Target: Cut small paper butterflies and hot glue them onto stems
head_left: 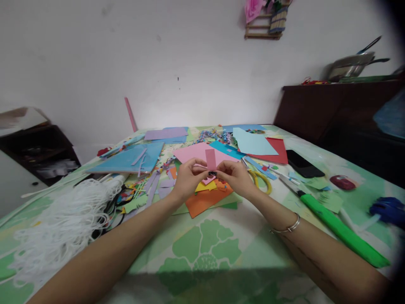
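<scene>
A narrow pink paper strip (210,159) stands upright between my two hands, pinched near its lower end. My left hand (191,177) closes thumb and fingers on its left side. From the right, my right hand (234,176) pinches the same strip, and the fingertips of both hands nearly meet. Beneath them lie an orange paper sheet (205,202), a yellow paper piece (205,185) and a larger pink sheet (193,150). Yellow-handled scissors (265,180) rest just right of my right hand, their blades partly hidden.
White cord (66,228) is heaped at the left beside a blue folder (133,157). On the right lie a green-handled knife (335,223), a black phone (304,163), a dark red object (343,182) and light blue paper (253,141). Paper scraps cover the flowered tablecloth (202,249).
</scene>
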{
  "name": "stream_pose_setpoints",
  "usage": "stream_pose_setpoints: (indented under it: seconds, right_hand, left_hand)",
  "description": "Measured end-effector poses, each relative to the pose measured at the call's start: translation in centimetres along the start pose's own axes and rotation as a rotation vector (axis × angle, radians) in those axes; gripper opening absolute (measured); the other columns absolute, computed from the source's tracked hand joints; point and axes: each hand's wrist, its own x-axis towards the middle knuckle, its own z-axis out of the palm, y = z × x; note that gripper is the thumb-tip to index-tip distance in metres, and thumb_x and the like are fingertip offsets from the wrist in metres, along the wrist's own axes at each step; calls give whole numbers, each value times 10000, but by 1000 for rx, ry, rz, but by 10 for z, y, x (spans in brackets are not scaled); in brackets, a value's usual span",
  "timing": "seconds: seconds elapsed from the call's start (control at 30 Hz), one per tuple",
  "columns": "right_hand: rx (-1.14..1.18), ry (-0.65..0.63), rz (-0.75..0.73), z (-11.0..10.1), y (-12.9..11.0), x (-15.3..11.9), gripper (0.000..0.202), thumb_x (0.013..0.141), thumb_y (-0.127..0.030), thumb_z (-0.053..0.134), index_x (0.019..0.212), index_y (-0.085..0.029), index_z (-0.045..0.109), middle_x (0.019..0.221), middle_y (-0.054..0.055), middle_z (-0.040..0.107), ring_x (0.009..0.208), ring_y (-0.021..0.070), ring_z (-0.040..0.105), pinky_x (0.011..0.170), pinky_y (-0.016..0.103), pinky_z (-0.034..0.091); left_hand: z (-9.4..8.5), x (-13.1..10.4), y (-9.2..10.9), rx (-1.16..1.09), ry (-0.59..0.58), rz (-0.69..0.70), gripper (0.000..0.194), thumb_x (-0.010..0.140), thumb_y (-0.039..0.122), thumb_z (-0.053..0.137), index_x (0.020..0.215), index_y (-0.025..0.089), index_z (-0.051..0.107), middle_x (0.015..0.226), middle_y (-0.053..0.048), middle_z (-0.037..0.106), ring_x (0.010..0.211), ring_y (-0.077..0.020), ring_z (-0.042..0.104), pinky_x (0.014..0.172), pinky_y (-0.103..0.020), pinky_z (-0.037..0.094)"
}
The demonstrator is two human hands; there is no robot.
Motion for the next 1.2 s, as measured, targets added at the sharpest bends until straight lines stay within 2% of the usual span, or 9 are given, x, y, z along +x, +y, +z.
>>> stream_pose_setpoints:
  seconds: [0.27, 0.57, 0.77, 0.97, 1.1, 1.2]
  right_hand:
    - [40, -10, 8, 0, 0, 1, 150, 758, -299, 615, 688, -175, 567, 600, 8, 598, 526, 124, 558, 510, 249, 443]
    - [2, -26, -10, 2, 3, 1, 182, 776, -335, 587, 691, -180, 546, 602, 0, 582, 549, 122, 552, 511, 237, 424]
    - [-252, -7, -116, 1, 0, -1, 125, 773, -257, 568, 678, -192, 518, 620, -15, 547, 567, 114, 518, 527, 229, 387]
    - [-397, -61, -145, 0, -8, -4, 99, 740, -156, 536, 652, -193, 513, 589, -12, 573, 559, 119, 513, 539, 232, 344]
    - [-478, -95, -135, 4, -8, -5, 98, 713, -117, 532, 651, -189, 509, 587, -7, 576, 542, 117, 496, 523, 232, 304]
    - [-523, -103, -132, 7, -4, -4, 110, 698, -120, 550, 639, -191, 490, 596, 0, 573, 540, 120, 482, 521, 237, 289]
  left_hand:
    - [0, -1, 0, -31, -33, -1, 342, 611, 228, 788, 850, 153, 555, 677, -34, 728, 636, -163, 684, 620, -260, 517]
    - [0, 1, 0, 73, -12, 14, 262, 612, 170, 746, 805, 149, 569, 652, -8, 688, 624, -139, 657, 601, -245, 510]
    - [-1, 2, -5, 127, -20, 48, 245, 633, 150, 700, 831, 159, 556, 664, -5, 676, 627, -132, 647, 618, -249, 514]
    - [-1, -1, -7, 276, -34, 110, 219, 638, 130, 661, 831, 166, 564, 714, -13, 671, 696, -155, 655, 658, -269, 509]
    - [0, -4, -8, 399, -80, 155, 202, 656, 117, 621, 834, 172, 543, 717, -7, 649, 656, -138, 615, 617, -254, 471]
    - [1, -5, -10, 450, -73, 192, 210, 648, 119, 614, 794, 189, 481, 688, 26, 582, 608, -110, 553, 565, -228, 434]
